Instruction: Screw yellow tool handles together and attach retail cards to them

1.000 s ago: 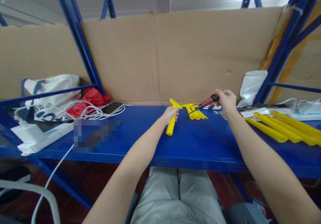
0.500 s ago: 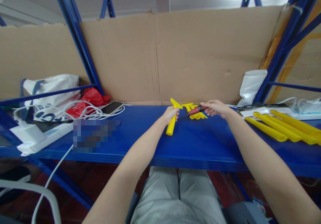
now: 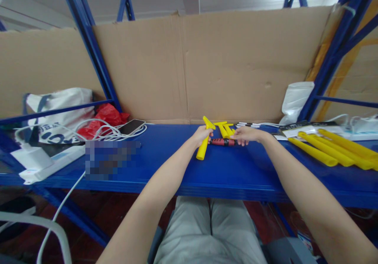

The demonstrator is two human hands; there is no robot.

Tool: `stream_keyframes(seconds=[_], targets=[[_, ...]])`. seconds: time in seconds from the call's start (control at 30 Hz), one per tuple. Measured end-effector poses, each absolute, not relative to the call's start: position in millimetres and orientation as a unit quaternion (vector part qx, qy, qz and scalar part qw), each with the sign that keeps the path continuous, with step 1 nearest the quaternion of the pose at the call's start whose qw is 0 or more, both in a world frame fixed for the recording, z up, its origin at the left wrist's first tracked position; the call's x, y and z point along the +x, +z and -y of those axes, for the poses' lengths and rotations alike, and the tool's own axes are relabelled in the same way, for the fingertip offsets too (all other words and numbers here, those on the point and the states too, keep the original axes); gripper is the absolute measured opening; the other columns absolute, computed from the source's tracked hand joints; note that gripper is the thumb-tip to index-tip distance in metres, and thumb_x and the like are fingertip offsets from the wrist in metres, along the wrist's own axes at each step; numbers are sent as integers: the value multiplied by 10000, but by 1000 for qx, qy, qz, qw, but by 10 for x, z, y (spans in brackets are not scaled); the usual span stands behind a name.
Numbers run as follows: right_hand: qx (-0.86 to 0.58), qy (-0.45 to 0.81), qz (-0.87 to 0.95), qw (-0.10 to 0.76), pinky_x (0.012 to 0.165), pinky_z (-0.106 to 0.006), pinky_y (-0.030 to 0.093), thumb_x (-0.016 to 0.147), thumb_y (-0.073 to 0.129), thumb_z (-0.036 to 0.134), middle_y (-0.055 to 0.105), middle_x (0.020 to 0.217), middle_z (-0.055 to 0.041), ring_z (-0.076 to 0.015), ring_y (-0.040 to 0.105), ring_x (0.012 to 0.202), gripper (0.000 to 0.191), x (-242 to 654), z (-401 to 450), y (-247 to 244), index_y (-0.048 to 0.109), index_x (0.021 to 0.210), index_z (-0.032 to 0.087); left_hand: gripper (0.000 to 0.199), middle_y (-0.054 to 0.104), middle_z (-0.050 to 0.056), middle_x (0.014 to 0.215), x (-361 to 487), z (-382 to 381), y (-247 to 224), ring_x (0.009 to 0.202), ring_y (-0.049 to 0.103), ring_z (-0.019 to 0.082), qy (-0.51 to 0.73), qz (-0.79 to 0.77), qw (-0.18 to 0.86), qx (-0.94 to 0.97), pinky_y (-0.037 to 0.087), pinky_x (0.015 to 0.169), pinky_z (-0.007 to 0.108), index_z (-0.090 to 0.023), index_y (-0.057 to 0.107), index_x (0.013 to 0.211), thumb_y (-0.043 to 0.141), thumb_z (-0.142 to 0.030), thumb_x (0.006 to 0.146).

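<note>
My left hand [image 3: 201, 135] is closed around a yellow T-shaped plastic piece [image 3: 202, 150], its tube end pointing down toward me and its crossbar upward. In my right hand [image 3: 245, 135] is a screwdriver [image 3: 220, 142] with a red and black handle, gripped at the back end. The screwdriver lies level, pointing left, with the front of its handle right against the left hand and the yellow piece. Its tip is hidden there. Just behind the screwdriver, more yellow T-shaped pieces [image 3: 222, 128] rest on the blue table [image 3: 230, 165].
Several long yellow tubes [image 3: 314, 150] lie at the right beside packets [image 3: 298, 129]. At the left are a phone [image 3: 132, 127], white cables, a red plastic bag [image 3: 108, 116], a white cloth bag [image 3: 63, 110] and a power strip [image 3: 56, 163]. A cardboard panel [image 3: 224, 67] stands behind.
My right hand has come down and toward me, bringing the screwdriver from a slant to level and nearer the left hand. The left hand and its yellow piece have barely moved.
</note>
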State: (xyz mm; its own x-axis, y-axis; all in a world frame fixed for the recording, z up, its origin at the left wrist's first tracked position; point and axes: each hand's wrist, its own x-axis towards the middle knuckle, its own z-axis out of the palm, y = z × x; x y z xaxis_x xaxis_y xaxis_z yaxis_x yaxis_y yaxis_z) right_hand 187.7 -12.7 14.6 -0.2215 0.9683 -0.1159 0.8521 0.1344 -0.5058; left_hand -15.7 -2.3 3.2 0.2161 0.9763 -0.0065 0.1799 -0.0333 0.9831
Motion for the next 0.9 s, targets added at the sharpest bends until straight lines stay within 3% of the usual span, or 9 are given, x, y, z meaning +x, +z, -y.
stream_keyframes(seconds=[0.1,0.23,0.33,0.47,0.63,0.7,0.77,0.83,0.9], targets=[[-688,99,709,117,555,-220,464,848,453,273,681,798,-110,-147,633,642,230,2043,53,167,622,858,117,79,510,-43,591,-144,44,37,348,384,32,388,-473,498,615,339,376,176,-136,483,879,443,-89,830],[-744,-45,663,72,803,-285,461,796,435,129,653,1032,-156,-236,606,995,285,2335,-68,84,648,985,122,245,537,-20,665,-129,49,28,380,419,35,360,-455,500,643,352,370,166,-118,481,1025,482,-43,792],[-772,-48,634,23,895,-394,431,787,427,137,529,1259,-163,-298,492,1167,433,2489,-121,-39,568,1196,164,414,580,28,789,-122,58,21,420,451,32,347,-441,502,658,365,375,154,-117,450,1167,485,-17,766],[-791,-27,612,2,962,-497,371,810,394,180,420,1370,-131,-323,385,1256,515,2550,-125,-154,458,1319,224,700,579,87,1080,-112,77,9,490,510,28,344,-417,490,684,402,413,144,-217,329,1356,473,28,716],[-794,-6,607,21,992,-562,305,821,360,205,351,1416,-138,-355,311,1293,529,2534,-97,-166,430,1345,225,682,609,84,1111,-92,61,-29,488,509,44,340,-434,390,738,417,437,173,-204,449,1316,489,27,675],[-794,-4,608,22,986,-567,306,826,344,209,353,1415,-132,-360,313,1289,514,2524,-84,-151,455,1328,222,633,632,78,1088,-86,56,-38,586,574,91,338,-438,321,768,467,525,204,-189,526,1257,506,24,662],[-792,-10,610,24,967,-569,325,824,349,210,384,1397,-121,-358,338,1272,493,2512,-68,-133,496,1294,235,586,640,72,1093,-77,63,-36,802,619,159,337,-432,242,801,498,700,249,-186,598,1180,527,33,641],[-789,-16,613,28,945,-558,351,814,374,205,446,1347,-121,-349,382,1240,455,2500,-55,-112,558,1228,241,550,638,76,1111,-62,78,-27,995,582,206,331,-422,176,825,457,862,294,-181,638,1124,541,40,630],[-788,-21,614,39,930,-530,374,801,404,205,517,1271,-126,-333,437,1193,394,2489,-48,-94,627,1124,229,532,628,91,1132,-45,94,-17,1068,549,226,319,-416,137,840,413,936,322,-164,643,1117,543,37,635]])
